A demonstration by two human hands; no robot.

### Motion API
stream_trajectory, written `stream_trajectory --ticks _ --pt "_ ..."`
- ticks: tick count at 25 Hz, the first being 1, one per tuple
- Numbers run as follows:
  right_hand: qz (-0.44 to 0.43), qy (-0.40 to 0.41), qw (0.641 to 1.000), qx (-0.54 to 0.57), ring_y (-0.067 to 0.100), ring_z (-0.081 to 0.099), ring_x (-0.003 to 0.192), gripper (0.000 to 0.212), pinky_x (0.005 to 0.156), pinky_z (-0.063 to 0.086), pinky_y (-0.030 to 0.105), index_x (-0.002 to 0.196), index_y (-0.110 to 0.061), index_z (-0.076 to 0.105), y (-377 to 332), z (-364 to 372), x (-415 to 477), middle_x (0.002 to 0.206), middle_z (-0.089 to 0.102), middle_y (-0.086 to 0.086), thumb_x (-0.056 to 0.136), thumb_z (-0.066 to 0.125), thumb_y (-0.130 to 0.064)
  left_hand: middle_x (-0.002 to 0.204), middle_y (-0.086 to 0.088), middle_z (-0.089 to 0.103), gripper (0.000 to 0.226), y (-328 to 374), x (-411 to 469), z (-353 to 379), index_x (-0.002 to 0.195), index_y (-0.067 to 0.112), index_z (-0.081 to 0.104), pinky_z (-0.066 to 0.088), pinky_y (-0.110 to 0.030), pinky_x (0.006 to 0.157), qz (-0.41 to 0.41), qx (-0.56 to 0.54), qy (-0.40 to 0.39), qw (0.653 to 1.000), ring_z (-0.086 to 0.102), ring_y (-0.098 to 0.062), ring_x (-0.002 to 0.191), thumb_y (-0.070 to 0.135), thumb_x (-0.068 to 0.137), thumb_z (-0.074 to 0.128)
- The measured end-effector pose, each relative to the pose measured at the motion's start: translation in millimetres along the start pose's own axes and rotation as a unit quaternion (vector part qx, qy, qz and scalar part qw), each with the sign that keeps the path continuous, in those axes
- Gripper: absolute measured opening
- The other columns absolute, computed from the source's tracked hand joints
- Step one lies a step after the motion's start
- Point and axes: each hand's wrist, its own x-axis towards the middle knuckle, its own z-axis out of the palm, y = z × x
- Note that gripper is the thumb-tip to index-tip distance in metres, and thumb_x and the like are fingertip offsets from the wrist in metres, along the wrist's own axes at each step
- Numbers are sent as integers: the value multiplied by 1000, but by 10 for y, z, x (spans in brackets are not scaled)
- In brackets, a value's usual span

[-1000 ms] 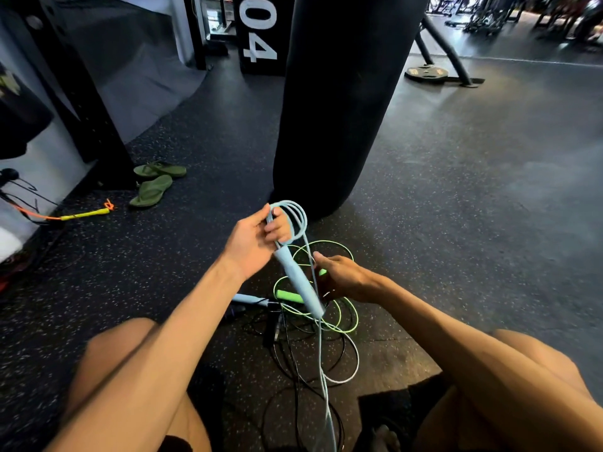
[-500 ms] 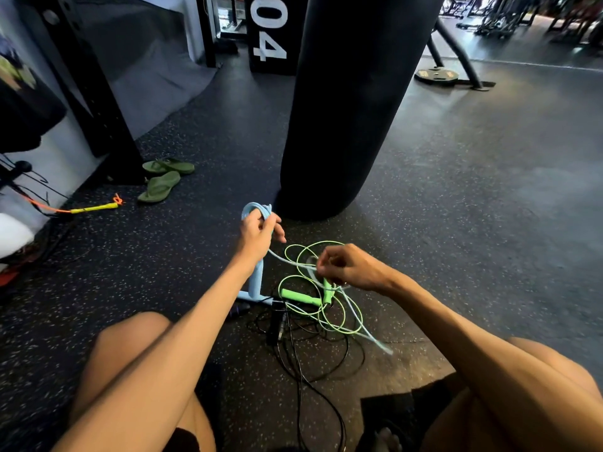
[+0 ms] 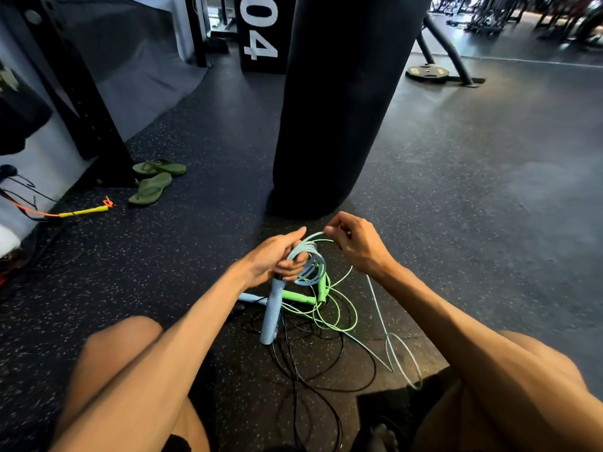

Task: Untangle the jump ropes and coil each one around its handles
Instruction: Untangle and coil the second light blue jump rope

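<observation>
Coiling the light-blue jump rope (image 3: 381,308) on the gym floor (image 3: 473,197).

From the head view, the left hand (image 3: 272,256) is closed around the top of the blue handle (image 3: 271,316) and the stacked blue coils (image 3: 308,261), likely pinning them so they don't spring loose. The right hand (image 3: 354,239), fingers pinched on the blue cord, feeds the next loop, while the slack trails down to the floor. The green jump rope (image 3: 326,308) and black jump rope (image 3: 313,363) lie below, tangled, awaiting their turn.
</observation>
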Motion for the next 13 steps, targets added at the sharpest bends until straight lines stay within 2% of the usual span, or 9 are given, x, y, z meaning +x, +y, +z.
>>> stream_trajectory --ticks 2,5,8,11,13 --pt "32 -15 999 0 5 42 49 20 52 36 20 82 -15 57 60 38 0 57 51 -7 95 62 -29 37 8 21 52 77 -15 13 58 15 37 20 -21 39 -11 -83 -12 996 16 -7 33 43 101 36" --pt "97 -70 992 30 13 49 56 19 59 47 35 88 -15 50 136 100 0 64 54 -1 98 57 -29 38 9 23 45 106 0 -20 62 16 34 23 -21 40 32 -196 -14 980 20 -5 32 38 101 37" --pt "132 -136 981 30 11 52 58 11 56 46 32 94 -11 50 99 132 -75 67 57 -1 101 52 -19 45 7 30 39 115 23 -69 71 14 41 32 -22 47 105 -290 -10 951 26 -6 37 35 103 31" --pt "170 -260 947 85 25 64 60 17 59 54 40 88 -6 53 56 156 -193 66 66 8 102 46 -13 57 5 36 33 128 76 -185 84 13 47 40 -24 62 171 -327 77 926 33 -9 48 31 105 28" --pt "187 -345 915 96 28 69 59 17 56 54 36 91 -2 54 37 150 -245 71 69 15 102 46 -13 62 3 42 28 121 109 -289 88 11 51 39 -27 70 206 -316 172 910 40 -11 55 26 105 34"
